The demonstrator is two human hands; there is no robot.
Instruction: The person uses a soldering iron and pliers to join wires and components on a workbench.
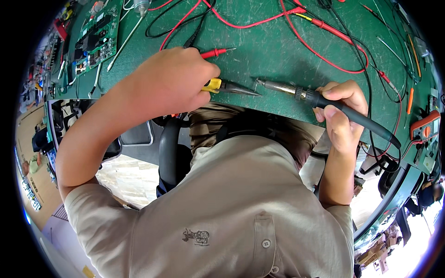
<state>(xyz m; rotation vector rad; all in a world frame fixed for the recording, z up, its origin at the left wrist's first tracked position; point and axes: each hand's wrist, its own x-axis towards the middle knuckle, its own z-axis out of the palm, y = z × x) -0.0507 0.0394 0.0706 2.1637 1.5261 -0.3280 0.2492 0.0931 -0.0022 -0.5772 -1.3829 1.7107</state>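
Note:
My left hand [183, 78] is closed on yellow-handled long-nose pliers [213, 85], their dark tapered jaws pointing right along the front edge of the green mat. In my right hand [343, 104] is a soldering iron [301, 94], gripped by its dark handle with the metal tip angled left, just above and beside the end of the pliers' jaws, apparently not touching them. A red test probe [214, 53] lies just beyond my left knuckles, its metal point to the right. Whatever is inside my left fist besides the yellow handle is hidden.
A green circuit board [97, 37] and white-sleeved leads lie at the back left. Red and black cables loop across the green bench [250, 51], with another red probe [333, 31]. An orange multimeter [425, 126], thin tools and an orange stick [410, 100] are at the right.

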